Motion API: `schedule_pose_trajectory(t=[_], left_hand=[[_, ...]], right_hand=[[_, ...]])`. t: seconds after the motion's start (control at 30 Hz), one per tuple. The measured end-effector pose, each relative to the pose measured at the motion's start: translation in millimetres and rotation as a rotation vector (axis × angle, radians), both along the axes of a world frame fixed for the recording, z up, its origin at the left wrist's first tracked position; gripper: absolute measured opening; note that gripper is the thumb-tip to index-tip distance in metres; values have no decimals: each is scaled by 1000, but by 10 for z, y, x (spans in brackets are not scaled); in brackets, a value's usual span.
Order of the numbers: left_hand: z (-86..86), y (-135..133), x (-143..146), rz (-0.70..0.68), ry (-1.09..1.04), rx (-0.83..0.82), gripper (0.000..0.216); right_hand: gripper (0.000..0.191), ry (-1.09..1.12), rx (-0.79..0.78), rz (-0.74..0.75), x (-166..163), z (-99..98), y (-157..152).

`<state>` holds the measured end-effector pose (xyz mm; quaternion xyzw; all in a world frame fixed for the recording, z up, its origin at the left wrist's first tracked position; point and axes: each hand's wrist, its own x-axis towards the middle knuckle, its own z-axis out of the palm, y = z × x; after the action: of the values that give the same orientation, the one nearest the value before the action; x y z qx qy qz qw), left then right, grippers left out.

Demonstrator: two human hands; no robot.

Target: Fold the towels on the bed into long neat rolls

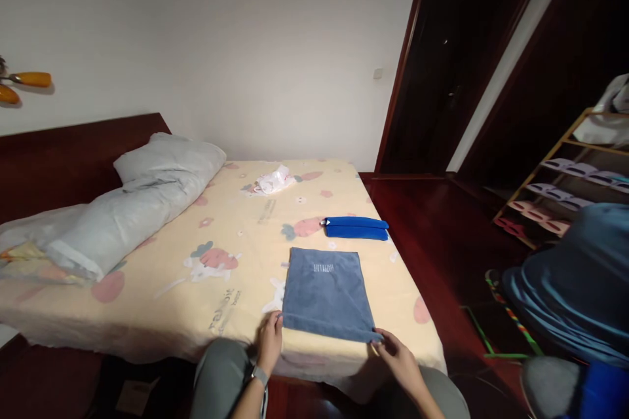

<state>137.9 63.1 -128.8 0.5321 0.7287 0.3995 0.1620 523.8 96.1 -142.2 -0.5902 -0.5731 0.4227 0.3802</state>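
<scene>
A pale wall [275, 46] rises behind the bed [171, 301]; a dark wooden headboard [73, 154] stands at left; a light switch [378, 73] sits beside the dark door [427, 85]; a shoe rack [539, 168] stands on glossy reddish-brown floor [407, 206].

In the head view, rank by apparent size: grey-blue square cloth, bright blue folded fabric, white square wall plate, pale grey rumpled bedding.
1. Pale grey rumpled bedding
2. Grey-blue square cloth
3. Bright blue folded fabric
4. White square wall plate

pass: sheet [196, 304] left of cloth [324, 294] | block: blue pouch [356, 229] beyond — seemingly low
</scene>
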Motion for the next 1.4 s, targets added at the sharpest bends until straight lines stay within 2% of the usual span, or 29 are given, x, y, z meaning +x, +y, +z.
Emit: schedule_pose_trajectory(t=[0.17, 0.3, 0.47, 0.57, 0.8, 1.0, 1.1, 1.2, 1.4], left_hand=[[-102, 32, -28, 40, -152, 33, 41], [-54, -10, -94, 33, -201, 50, 46], [32, -110, -115, 34, -69, 67, 39], [17, -150, -90, 26, 1, 49, 36], [-25, -204, -100, -26, -17, -6, 40], [71, -157, -94, -34, 68, -34, 38], [148, -125, -54, -23, 238, -99, 35], [217, -118, -4, -28, 387, -217, 33], [312, -133, 81, -32, 581, -204, 34]], right_hand=[[56, -1, 19, -32, -8, -36, 32], [57, -7, 63, -85, -23, -77, 45], [57, -81, 122, -96, -43, -98, 16], [58, -94, 75, -54, -51, -86, 20], [60, -61, -42, -67, -60, -65, 41], [57, -131, 24, -142, -87, -12, 65], [57, -250, 78, -162, -104, 37, 66], [54, -493, 81, -118, -131, 100, 37], [50, -762, 97, -110, -171, 172, -25]])
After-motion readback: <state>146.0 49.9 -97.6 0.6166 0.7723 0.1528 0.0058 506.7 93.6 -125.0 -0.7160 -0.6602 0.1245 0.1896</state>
